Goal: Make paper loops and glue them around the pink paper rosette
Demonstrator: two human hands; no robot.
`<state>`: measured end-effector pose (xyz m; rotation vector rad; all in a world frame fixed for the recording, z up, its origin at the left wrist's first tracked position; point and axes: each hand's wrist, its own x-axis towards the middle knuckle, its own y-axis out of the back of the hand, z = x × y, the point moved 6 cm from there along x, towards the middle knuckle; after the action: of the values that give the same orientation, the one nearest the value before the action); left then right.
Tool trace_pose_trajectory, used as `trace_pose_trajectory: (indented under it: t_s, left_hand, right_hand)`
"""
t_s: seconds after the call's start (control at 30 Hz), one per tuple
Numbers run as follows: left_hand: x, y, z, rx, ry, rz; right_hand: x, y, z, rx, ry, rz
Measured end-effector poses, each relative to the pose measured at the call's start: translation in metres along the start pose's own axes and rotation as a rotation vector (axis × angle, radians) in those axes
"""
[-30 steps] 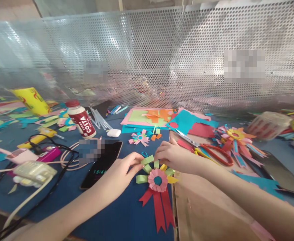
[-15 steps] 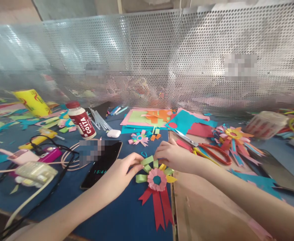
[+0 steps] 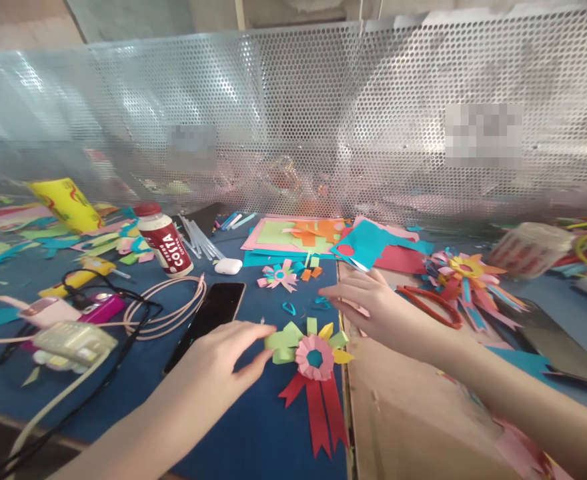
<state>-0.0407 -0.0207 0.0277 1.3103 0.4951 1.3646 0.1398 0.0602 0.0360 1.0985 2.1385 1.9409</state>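
A paper rosette (image 3: 315, 359) lies on the blue table, with a pleated pink ring around a blue centre. Green paper loops (image 3: 284, 347) and yellow points fan out from it, and red ribbon tails (image 3: 318, 410) hang below. My left hand (image 3: 223, 357) is at the rosette's left side, thumb and forefinger apart on either side of a green loop's end. Whether they touch it I cannot tell. Above and right of the rosette, my right hand (image 3: 368, 303) is stretched out, holding nothing visible. Small blue paper curls (image 3: 288, 308) lie near its fingertips.
Beyond the hands are a small paper flower (image 3: 278, 275), coloured sheets (image 3: 273, 233) and red-handled scissors (image 3: 431, 307). A phone (image 3: 213, 313), earbud case (image 3: 228, 266), Costa bottle (image 3: 166, 243) and cables lie left. A finished rosette (image 3: 466, 273) lies right. A perforated metal screen (image 3: 298, 120) stands behind.
My right hand has let go of the green strip and moved up and right. My left thumb and forefinger have parted, and the green strip now sits lower, at the rosette's left.
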Motion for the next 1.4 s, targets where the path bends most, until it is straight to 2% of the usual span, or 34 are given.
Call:
trace_pose_trajectory:
  t_s: [0.1, 0.23, 0.33, 0.47, 0.63, 0.83, 0.93, 1.13, 1.4]
  left_hand:
    - [-0.014, 0.009, 0.016, 0.091, -0.143, 0.109]
    - [-0.023, 0.008, 0.036, 0.139, -0.226, 0.079]
    - [-0.025, 0.005, 0.044, 0.139, -0.254, 0.066]
    - [-0.025, 0.001, 0.041, 0.136, -0.243, 0.052]
    - [-0.024, -0.005, 0.035, 0.15, -0.219, 0.027]
    - [-0.022, -0.012, 0.034, 0.168, -0.205, 0.005]
    - [-0.02, -0.012, 0.035, 0.166, -0.208, 0.006]
    - [-0.021, -0.014, 0.032, 0.158, -0.198, 0.003]
    - [-0.022, -0.021, 0.034, 0.179, -0.204, -0.01]
  right_hand:
    - [-0.024, 0.005, -0.012, -0.005, -0.021, 0.028]
    - [-0.052, -0.005, -0.038, -0.14, 0.077, 0.027]
    - [-0.063, -0.015, -0.052, -0.231, 0.11, 0.043]
    - [-0.064, -0.024, -0.061, -0.223, 0.129, 0.066]
    - [-0.061, -0.035, -0.059, -0.231, 0.111, 0.001]
    - [-0.062, -0.043, -0.058, -0.239, 0.111, -0.016]
    - [-0.063, -0.045, -0.059, -0.226, 0.105, -0.026]
    - [-0.063, -0.045, -0.057, -0.202, 0.093, 0.037]
    - [-0.063, -0.047, -0.055, -0.171, 0.08, 0.016]
